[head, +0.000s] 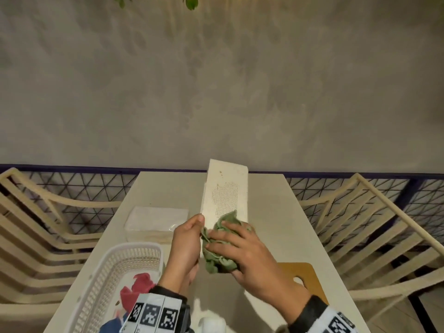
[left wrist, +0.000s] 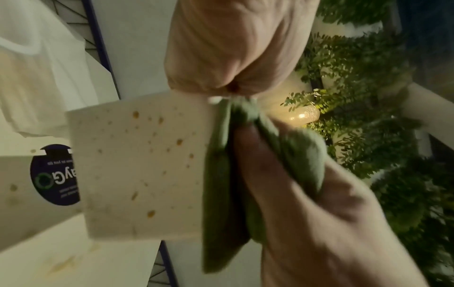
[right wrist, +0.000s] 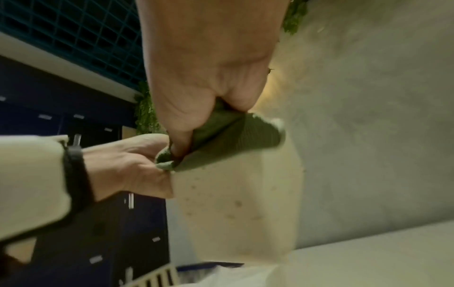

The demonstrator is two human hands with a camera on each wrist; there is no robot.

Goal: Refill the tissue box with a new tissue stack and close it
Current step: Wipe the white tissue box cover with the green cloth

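A long white tissue box (head: 225, 191) with a perforated patch and brown spots is held tilted up over the table. My left hand (head: 192, 233) grips its near left edge, thumb on top. A crumpled green cloth (head: 219, 251) lies against the box's face, and my right hand (head: 223, 239) holds it there. The right wrist view shows my right hand (right wrist: 209, 77) pinching the cloth (right wrist: 233, 139) against the box (right wrist: 236, 203). The left wrist view shows the stained box (left wrist: 142, 165) and the cloth (left wrist: 221, 174). A wrapped white tissue stack (head: 156, 218) lies on the table to the left.
A white slatted basket (head: 115, 272) with a red cloth stands at the near left of the pale table (head: 276, 212). A wooden board (head: 302, 275) lies near right. Cream slatted chairs (head: 374, 227) flank the table, with a railing and a grey wall beyond.
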